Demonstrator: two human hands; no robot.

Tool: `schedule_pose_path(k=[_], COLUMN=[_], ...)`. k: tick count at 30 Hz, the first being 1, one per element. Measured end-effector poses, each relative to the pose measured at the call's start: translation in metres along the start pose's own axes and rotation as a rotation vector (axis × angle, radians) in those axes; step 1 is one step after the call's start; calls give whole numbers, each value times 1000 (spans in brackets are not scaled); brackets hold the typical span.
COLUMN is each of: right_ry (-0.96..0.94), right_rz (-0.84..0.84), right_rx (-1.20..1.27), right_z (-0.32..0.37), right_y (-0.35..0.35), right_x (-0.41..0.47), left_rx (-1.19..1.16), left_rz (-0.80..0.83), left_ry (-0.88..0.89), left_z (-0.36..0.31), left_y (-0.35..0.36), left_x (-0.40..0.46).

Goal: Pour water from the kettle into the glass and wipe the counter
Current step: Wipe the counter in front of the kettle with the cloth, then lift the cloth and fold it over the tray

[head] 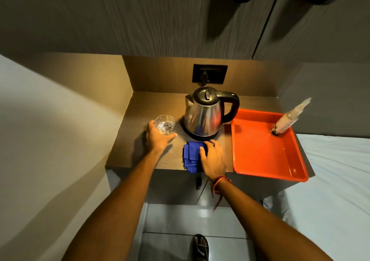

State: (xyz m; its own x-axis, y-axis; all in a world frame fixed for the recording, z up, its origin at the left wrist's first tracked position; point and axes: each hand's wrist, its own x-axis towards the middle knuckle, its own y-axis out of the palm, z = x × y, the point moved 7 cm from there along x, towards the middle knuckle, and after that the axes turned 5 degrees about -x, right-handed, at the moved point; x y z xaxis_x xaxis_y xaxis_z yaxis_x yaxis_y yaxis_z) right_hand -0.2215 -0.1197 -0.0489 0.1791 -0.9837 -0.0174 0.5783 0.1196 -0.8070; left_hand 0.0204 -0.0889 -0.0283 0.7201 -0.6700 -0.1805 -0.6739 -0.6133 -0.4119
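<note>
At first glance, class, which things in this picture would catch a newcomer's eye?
The bright orange tray on the counter's right side stands out first, with a spray bottle in its far corner. Next comes the steel kettle at the centre. In front, the right hand presses a blue cloth.

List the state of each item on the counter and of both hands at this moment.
kettle: upright on its base, lid closed
glass: upright, holds some water
blue cloth: bunched on the counter
orange tray: flat, holds one bottle
spray bottle: standing in the tray
left hand: wrapped around the glass
right hand: pressed on the cloth
</note>
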Motion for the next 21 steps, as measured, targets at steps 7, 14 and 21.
schedule_pose_path(k=[7,14,21], right_ry=[381,249,411], right_rz=[142,159,-73], right_rx=[203,409,846], right_z=[-22,5,-62], right_y=[-3,-30,-131], right_x=[8,12,18], left_rx=[448,282,-446], left_rz=[14,111,486], left_ry=[-16,70,-130], left_z=[26,16,-38], left_y=[38,68,149], left_x=[-74,-95,-131])
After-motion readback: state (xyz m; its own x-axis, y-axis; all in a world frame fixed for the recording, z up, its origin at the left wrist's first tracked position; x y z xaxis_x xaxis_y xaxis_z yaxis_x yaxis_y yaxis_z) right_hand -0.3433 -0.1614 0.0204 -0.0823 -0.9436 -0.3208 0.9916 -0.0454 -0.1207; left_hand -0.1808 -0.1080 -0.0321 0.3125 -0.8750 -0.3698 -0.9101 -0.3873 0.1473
